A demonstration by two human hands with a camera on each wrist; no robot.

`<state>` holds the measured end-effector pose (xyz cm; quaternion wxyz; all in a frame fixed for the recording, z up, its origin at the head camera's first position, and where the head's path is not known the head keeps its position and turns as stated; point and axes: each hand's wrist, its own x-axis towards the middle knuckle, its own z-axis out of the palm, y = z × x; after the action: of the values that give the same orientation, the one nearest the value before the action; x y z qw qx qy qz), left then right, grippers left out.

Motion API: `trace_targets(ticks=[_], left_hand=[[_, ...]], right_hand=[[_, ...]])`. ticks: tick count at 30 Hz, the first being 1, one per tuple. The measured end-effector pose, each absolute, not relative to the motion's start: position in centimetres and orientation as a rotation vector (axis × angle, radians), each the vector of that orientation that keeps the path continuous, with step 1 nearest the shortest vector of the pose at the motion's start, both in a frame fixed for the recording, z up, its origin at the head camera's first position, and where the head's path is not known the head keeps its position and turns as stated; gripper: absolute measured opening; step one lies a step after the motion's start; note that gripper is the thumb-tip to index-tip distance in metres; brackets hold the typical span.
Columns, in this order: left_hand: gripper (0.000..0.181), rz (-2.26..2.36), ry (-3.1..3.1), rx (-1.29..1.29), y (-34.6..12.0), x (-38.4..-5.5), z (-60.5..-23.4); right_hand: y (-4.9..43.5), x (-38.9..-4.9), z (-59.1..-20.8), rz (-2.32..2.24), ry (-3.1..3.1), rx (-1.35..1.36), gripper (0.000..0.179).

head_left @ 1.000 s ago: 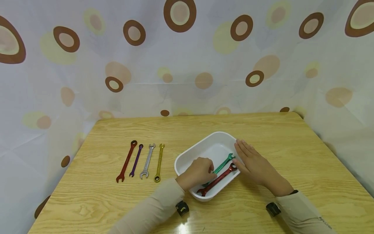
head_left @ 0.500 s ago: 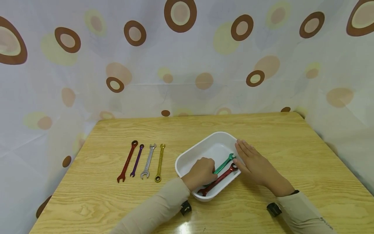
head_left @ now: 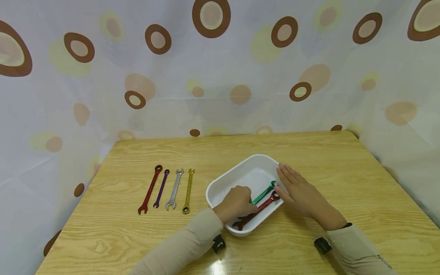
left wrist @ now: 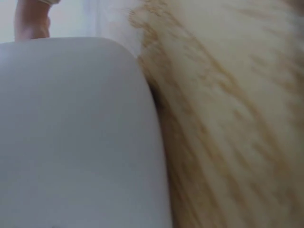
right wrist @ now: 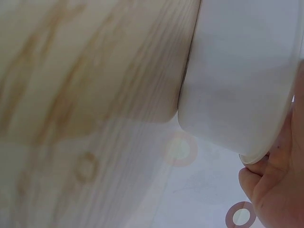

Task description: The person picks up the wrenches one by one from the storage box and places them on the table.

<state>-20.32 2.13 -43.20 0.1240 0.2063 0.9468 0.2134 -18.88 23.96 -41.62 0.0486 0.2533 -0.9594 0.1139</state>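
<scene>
A white plastic tray (head_left: 233,172) stands at an angle on the table. My left hand (head_left: 235,204) reaches into it, with curled fingers gripping the green wrench (head_left: 264,194), whose middle they hide. Close beside lies a red wrench (head_left: 264,204) on the tray's floor, its middle partly behind the fingertips. My right hand (head_left: 300,194) rests on the tray's right rim with straight fingers, its thumb over the inside. In the right wrist view, fingers (right wrist: 278,185) touch the tray's edge. The left wrist view has mostly the tray's outer wall (left wrist: 80,133).
Left of the tray, a row of wrenches lies on the wooden table (head_left: 103,229): red (head_left: 150,190), purple (head_left: 161,189), silver (head_left: 174,190) and yellow (head_left: 188,191). A patterned cloth (head_left: 220,76) hangs behind the table.
My left hand has shifted slightly right inside the tray, and the green wrench has turned a little in its fingers. The right hand and the tray stay in place.
</scene>
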Motion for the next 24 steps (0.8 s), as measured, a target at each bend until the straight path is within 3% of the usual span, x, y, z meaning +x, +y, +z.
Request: trace_targets(ticks=[7, 24], left_hand=[[0.027, 0.749, 2.696, 0.635, 1.79, -20.45, -43.29], [0.014, 0.91, 2.551, 0.6, 1.66, -20.73, -43.6]], right_hand=[[23.95, -18.9, -41.62, 0.359, -2.93, 0.773, 0.062], [23.97, -19.21, -42.13, 0.37, -2.943, 0.767, 0.063]])
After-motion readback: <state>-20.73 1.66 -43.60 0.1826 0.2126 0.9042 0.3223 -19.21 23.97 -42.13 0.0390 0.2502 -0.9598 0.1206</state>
